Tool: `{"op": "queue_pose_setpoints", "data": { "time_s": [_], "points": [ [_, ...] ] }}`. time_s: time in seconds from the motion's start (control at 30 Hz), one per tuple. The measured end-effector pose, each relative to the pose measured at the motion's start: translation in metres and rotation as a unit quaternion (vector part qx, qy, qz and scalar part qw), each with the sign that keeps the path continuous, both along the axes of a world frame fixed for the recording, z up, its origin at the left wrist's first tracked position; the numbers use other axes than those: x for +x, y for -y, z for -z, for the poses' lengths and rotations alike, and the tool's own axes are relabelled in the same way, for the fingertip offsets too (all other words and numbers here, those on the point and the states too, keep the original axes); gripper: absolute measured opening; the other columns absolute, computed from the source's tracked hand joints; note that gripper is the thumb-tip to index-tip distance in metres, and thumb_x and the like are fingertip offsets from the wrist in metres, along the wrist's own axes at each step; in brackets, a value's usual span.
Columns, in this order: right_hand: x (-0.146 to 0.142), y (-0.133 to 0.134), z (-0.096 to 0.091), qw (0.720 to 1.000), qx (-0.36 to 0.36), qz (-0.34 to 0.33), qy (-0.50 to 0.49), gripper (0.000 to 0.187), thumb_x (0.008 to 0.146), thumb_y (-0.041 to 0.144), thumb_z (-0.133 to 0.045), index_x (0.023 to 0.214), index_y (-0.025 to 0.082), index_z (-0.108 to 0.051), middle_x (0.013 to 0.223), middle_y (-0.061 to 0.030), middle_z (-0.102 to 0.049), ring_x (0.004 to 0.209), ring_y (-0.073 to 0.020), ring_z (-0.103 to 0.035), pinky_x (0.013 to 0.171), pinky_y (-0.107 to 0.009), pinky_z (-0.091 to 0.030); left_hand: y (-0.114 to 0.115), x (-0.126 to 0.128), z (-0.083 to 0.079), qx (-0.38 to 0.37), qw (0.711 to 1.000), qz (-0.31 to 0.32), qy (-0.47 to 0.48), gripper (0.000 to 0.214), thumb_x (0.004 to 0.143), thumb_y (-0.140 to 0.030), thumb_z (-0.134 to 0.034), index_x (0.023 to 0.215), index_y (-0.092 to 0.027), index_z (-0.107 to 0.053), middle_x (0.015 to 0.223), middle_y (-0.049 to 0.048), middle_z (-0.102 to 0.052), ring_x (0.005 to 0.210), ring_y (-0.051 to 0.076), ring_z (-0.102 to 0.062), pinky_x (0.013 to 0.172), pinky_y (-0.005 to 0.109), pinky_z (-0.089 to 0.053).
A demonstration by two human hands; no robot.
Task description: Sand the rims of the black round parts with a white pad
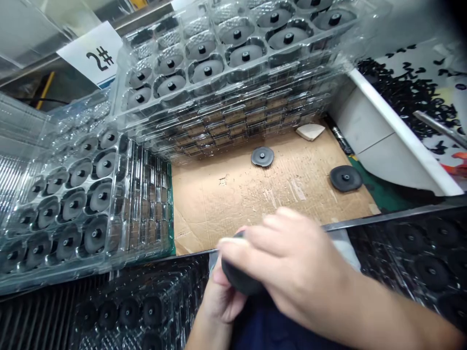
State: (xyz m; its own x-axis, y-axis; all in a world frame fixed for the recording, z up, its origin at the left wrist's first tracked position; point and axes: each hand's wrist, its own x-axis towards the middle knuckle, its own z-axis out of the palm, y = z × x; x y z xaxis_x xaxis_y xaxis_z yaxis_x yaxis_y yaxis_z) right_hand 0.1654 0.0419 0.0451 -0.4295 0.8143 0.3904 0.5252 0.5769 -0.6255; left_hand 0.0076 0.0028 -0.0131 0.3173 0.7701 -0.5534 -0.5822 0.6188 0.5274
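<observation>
Both my hands meet close to my body at the near edge of the cardboard sheet [211, 214]. My left hand [222, 296] grips a black rubber disc [242, 279] from below and the left. Over its top, my right hand [288, 262] is closed on the same disc, somewhat blurred; its fingertips are partly hidden. Beyond them on the cardboard lies a second black disc [262, 156] with a small central stub. Another black disc [346, 178] rests at the right edge of the cardboard.
Stacked clear trays [226, 104] holding black discs stand at the back, with another stack [142, 204] at left. A white-walled bin [386, 126] with many small black parts is at right. A pale wedge [310, 131] and a dark marker [341, 138] lie near it.
</observation>
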Motion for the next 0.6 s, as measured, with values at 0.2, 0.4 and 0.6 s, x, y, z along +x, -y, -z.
{"op": "queue_pose_setpoints", "data": {
  "time_s": [0.2,0.4,0.6],
  "points": [
    [0.007,0.017,-0.006,0.989,-0.124,0.041,-0.068,0.026,0.089,0.01,-0.044,0.099,0.012,-0.068,0.073,-0.0043,-0.065,0.063,-0.0154,-0.055,0.062,-0.03,-0.04,-0.014,0.002,-0.015,0.037,0.998,-0.049,0.0,0.055,0.047,-0.041,-0.084,0.099,-0.031,-0.07,0.102,-0.0039,-0.073,0.093,0.016,-0.068,0.084,0.02,-0.052],
    [0.033,0.03,0.005,0.84,-0.45,-0.063,-0.296,0.016,0.086,0.027,-0.058,0.094,0.024,-0.073,0.086,-0.0005,-0.072,0.076,-0.0136,-0.065,0.066,-0.021,-0.049,-0.017,-0.003,-0.016,0.089,0.994,-0.047,0.042,0.056,0.052,-0.045,-0.081,0.105,-0.034,-0.067,0.108,-0.0042,-0.072,0.1,0.023,-0.067,0.09,0.029,-0.053],
    [0.038,0.026,0.026,0.823,-0.437,0.095,-0.349,0.018,0.087,0.035,-0.059,0.1,0.029,-0.071,0.1,-0.0006,-0.072,0.089,-0.0167,-0.066,0.074,-0.023,-0.051,-0.018,-0.001,-0.014,0.077,0.995,-0.026,0.057,0.034,0.072,-0.036,-0.071,0.105,-0.034,-0.067,0.11,-0.0047,-0.071,0.101,0.02,-0.066,0.091,0.026,-0.051]
  ]
}}
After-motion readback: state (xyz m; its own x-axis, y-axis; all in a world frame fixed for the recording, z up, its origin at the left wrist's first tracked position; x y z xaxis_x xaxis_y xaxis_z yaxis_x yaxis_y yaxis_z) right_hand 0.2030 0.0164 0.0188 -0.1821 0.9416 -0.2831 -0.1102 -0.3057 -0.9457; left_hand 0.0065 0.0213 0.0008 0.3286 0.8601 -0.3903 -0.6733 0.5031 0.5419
